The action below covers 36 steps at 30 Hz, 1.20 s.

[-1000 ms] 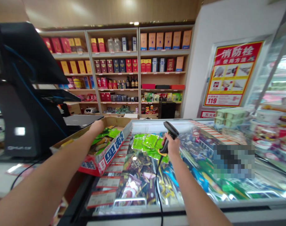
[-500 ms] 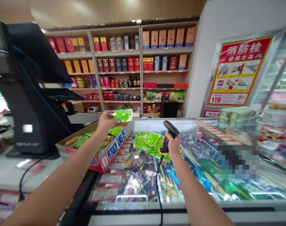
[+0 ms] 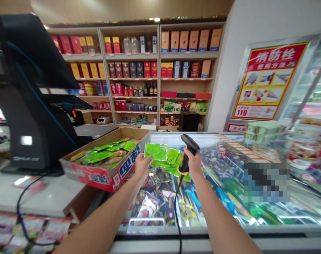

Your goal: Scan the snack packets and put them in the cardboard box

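My left hand (image 3: 143, 166) pinches a flat green snack packet (image 3: 155, 151) by its left edge, raised over the glass freezer top (image 3: 160, 206). In my right hand (image 3: 192, 163) is a black barcode scanner (image 3: 188, 148), gripped by its handle, its head up and its cord running down toward me. Between the two hands, more green packets (image 3: 173, 156) lie in a loose pile on the glass, partly hidden by the held packet and the scanner. To the left, an open cardboard box (image 3: 104, 180) contains several green packets (image 3: 104, 152).
A black checkout terminal (image 3: 30, 106) stands on the white counter (image 3: 49, 199) at the left. Egg cartons (image 3: 265, 130) and stacked tubs (image 3: 303, 148) sit at the right. Shelves with boxed bottles (image 3: 147, 70) line the back wall.
My left hand has brought the green packet from above the box rightward and down, near the pile and scanner. The right hand and scanner have hardly moved.
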Each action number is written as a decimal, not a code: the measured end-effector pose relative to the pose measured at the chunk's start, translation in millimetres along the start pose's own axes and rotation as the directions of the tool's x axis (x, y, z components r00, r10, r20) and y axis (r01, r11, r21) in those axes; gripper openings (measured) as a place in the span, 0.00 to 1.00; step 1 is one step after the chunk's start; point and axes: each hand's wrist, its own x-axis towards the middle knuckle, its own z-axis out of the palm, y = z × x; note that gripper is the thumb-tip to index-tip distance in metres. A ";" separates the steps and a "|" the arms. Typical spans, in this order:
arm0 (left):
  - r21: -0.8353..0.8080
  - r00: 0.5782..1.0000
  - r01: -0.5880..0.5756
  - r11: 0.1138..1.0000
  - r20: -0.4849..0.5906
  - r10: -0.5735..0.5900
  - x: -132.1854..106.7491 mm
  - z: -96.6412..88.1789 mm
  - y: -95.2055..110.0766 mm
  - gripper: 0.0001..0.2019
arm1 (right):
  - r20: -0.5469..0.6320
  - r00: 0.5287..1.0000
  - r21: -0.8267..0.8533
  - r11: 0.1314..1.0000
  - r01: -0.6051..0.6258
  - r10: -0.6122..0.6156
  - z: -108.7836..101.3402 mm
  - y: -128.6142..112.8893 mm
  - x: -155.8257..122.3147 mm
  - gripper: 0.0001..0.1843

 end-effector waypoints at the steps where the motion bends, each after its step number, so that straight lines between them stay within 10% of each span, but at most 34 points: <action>1: -0.007 1.000 -0.003 1.000 -0.030 0.003 2.3 -3.7 -5.6 0.14 | 0.052 0.998 -0.021 0.999 -0.026 0.027 -0.2 -1.6 -0.9 0.13; 9: -0.032 0.992 -0.103 0.994 -0.072 0.100 5.7 -12.5 -14.0 0.12 | 0.460 0.844 -0.273 0.949 -0.160 0.275 4.5 -0.9 -13.0 0.12; 36: -0.034 0.996 0.002 0.999 -0.089 -0.005 13.9 4.0 -12.5 0.10 | 0.340 0.932 -0.208 0.976 -0.056 0.126 8.6 -1.3 -15.0 0.14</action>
